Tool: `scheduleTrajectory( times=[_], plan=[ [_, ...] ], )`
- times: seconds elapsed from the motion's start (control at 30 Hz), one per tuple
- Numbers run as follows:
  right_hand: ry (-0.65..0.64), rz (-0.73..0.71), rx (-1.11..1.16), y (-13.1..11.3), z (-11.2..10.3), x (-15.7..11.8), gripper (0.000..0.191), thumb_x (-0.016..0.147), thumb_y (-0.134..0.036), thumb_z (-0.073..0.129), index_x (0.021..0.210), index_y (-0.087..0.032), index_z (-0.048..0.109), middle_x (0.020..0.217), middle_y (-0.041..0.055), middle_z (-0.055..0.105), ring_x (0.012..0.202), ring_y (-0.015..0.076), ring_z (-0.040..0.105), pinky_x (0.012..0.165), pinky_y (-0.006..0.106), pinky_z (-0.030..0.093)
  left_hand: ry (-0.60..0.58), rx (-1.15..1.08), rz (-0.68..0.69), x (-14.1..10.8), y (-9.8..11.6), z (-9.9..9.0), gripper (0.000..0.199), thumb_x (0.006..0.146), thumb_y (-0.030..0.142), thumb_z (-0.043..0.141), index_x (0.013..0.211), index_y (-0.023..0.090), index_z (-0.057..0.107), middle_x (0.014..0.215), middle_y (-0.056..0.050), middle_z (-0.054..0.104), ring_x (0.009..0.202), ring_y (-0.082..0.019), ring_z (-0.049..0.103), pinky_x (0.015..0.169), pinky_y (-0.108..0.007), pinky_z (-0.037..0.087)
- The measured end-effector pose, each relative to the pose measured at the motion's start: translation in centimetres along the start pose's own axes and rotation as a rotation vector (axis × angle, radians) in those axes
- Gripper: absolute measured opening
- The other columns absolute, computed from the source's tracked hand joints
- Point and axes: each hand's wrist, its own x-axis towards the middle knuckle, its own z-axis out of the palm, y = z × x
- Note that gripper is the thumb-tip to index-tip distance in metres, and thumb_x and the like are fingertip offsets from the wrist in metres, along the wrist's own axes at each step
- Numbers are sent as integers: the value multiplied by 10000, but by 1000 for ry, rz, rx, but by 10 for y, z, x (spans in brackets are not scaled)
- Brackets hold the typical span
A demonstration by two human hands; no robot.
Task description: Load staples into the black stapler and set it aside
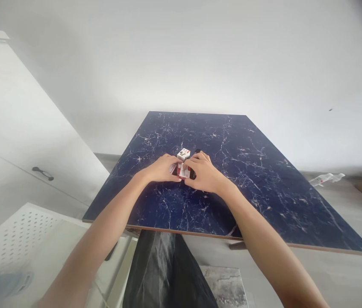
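Several small boxes sit close together near the middle of a dark blue marbled table (225, 141). A red and white box (183, 171) lies between my two hands. My left hand (165, 168) curves round its left side, with thumb and fingers pressed to the boxes. From the right, my right hand (201, 172) closes on the same box. Just behind the fingertips stands a white box (183, 154) with dark and red print. Part of a dark object (198, 151) shows behind my right hand's fingers; the hand hides most of it.
A white cabinet (23, 128) with a dark handle (42, 173) stands at the left. Below it is a white perforated surface (10, 235). Past the table's right edge lies a clear plastic bottle (326, 179) on the floor. A pale wall (200, 55) rises behind the table.
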Motion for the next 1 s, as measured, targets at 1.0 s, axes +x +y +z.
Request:
scheduleTrajectory(
  times=[1.0],
  plan=[
    [239,129,110,6,3,7,231,883,-355,614,1067,-225,663,1270,109,629,1298,324,452,1097,534,352,203,-259,-114,-6,-10,-20,743,767,532,731,1408,247,486,1420,-94,562,1250,-290,562,1026,-410,459]
  ],
)
